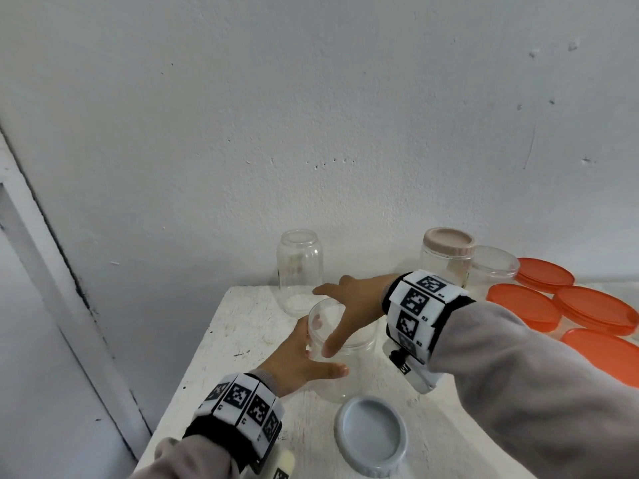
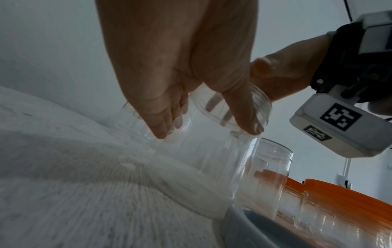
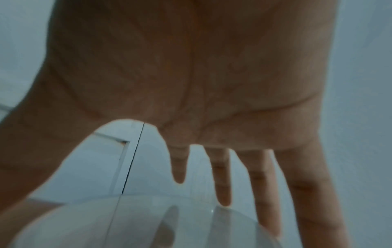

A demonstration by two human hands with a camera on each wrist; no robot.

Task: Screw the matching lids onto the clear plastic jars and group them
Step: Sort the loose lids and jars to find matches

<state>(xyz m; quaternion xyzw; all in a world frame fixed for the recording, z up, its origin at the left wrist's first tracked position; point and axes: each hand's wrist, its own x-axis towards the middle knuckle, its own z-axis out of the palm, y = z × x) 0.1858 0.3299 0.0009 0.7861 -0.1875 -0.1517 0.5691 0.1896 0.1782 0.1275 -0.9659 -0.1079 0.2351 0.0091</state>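
Now L hand (image 1: 304, 357) wraps open clear jar (image 1: 340, 361) near table (image 1: 242, 326) front edge, prob. steadying it. R hand (image 1: 349, 305) spread, fingers straight over jar mouth; contact unclear. Grey lid (image 1: 370, 435) just beside, ready for capping.

The head view looks forward and down from above at the open clear plastic jar (image 1: 340, 354) on the rough white table (image 1: 242, 340). The left wrist view sits low, just beside that jar (image 2: 203, 151), facing up along the fingers. The right wrist view hangs close above its rim (image 3: 148, 223). All three views share this jar.
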